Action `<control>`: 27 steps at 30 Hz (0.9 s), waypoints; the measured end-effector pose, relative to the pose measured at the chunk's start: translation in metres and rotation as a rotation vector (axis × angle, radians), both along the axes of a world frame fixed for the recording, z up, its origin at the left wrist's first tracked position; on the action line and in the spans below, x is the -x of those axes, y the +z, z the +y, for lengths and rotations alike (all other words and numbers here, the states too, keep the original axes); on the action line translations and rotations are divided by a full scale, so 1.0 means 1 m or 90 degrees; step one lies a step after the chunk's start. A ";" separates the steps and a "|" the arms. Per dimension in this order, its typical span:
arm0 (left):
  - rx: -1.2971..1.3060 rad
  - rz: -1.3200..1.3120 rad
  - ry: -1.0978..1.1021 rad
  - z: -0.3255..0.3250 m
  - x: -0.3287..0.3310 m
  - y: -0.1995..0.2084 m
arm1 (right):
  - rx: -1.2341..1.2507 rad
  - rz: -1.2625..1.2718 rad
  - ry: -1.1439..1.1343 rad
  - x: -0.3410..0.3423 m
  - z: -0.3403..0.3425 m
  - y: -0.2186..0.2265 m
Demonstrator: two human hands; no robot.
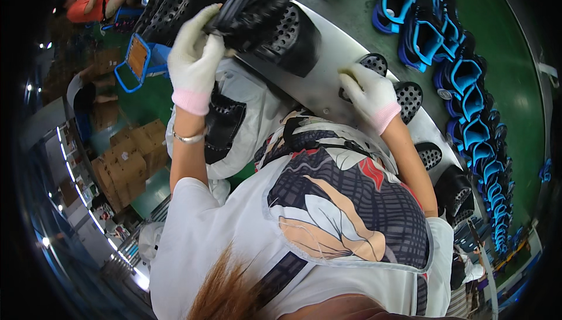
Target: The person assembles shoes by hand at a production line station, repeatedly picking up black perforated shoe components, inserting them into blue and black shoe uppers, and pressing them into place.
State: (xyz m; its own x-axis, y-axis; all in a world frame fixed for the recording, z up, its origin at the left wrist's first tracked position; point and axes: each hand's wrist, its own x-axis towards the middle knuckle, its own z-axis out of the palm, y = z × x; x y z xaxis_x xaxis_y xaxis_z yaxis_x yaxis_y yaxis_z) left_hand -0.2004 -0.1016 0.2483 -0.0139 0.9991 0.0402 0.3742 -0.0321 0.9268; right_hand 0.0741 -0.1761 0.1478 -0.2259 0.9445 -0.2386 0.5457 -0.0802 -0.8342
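The left hand (196, 56) grips a black shoe (254, 7); best hold it firmly. The right hand (370, 90) is beside a clog (375, 62), grip unclear from here.

Row of blue-lined shoes (472, 104) at right, green floor (518, 74), cardboard boxes (122, 175) left, blue-framed chair (138, 55), orange-clad person (86, 9) upper left

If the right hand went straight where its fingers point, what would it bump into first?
Probably the black holed shoe ahead and to the left of the right hand, though depth is unclear.
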 end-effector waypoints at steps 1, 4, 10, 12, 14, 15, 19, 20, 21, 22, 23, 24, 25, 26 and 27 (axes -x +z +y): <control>0.072 -0.144 -0.006 -0.005 -0.011 -0.005 | 0.046 0.115 -0.066 0.001 -0.001 0.016; 0.322 -0.458 -0.063 -0.021 -0.044 -0.029 | 0.065 0.387 -0.198 -0.016 -0.008 0.036; 0.432 -0.511 -0.182 -0.054 -0.120 -0.025 | 0.067 0.516 -0.368 -0.062 -0.048 0.070; 0.453 -0.532 -0.220 -0.060 -0.133 -0.024 | 0.048 0.503 -0.388 -0.074 -0.065 0.080; 0.465 -0.547 -0.235 -0.067 -0.143 -0.022 | 0.038 0.473 -0.391 -0.082 -0.079 0.091; 0.489 -0.558 -0.238 -0.069 -0.147 -0.020 | 0.034 0.482 -0.400 -0.083 -0.084 0.094; 0.512 -0.520 -0.193 -0.082 -0.166 -0.010 | 0.024 0.501 -0.430 -0.085 -0.098 0.096; 0.514 -0.529 -0.209 -0.083 -0.166 -0.011 | 0.022 0.504 -0.432 -0.086 -0.101 0.096; 0.514 -0.538 -0.221 -0.084 -0.165 -0.013 | 0.008 0.498 -0.423 -0.087 -0.104 0.094; 0.482 -0.517 -0.223 -0.087 -0.166 -0.014 | 0.004 0.497 -0.419 -0.087 -0.105 0.094; 0.449 -0.496 -0.224 -0.090 -0.167 -0.014 | 0.000 0.496 -0.414 -0.088 -0.106 0.093; 0.418 -0.475 -0.224 -0.092 -0.168 -0.014 | 0.006 0.498 -0.414 -0.088 -0.106 0.094; 0.446 -0.504 -0.227 -0.092 -0.167 -0.013 | 0.009 0.500 -0.412 -0.088 -0.106 0.095; 0.474 -0.532 -0.230 -0.090 -0.164 -0.012 | 0.012 0.501 -0.410 -0.088 -0.106 0.095; 0.502 -0.560 -0.232 -0.090 -0.163 -0.010 | 0.012 0.503 -0.405 -0.089 -0.107 0.094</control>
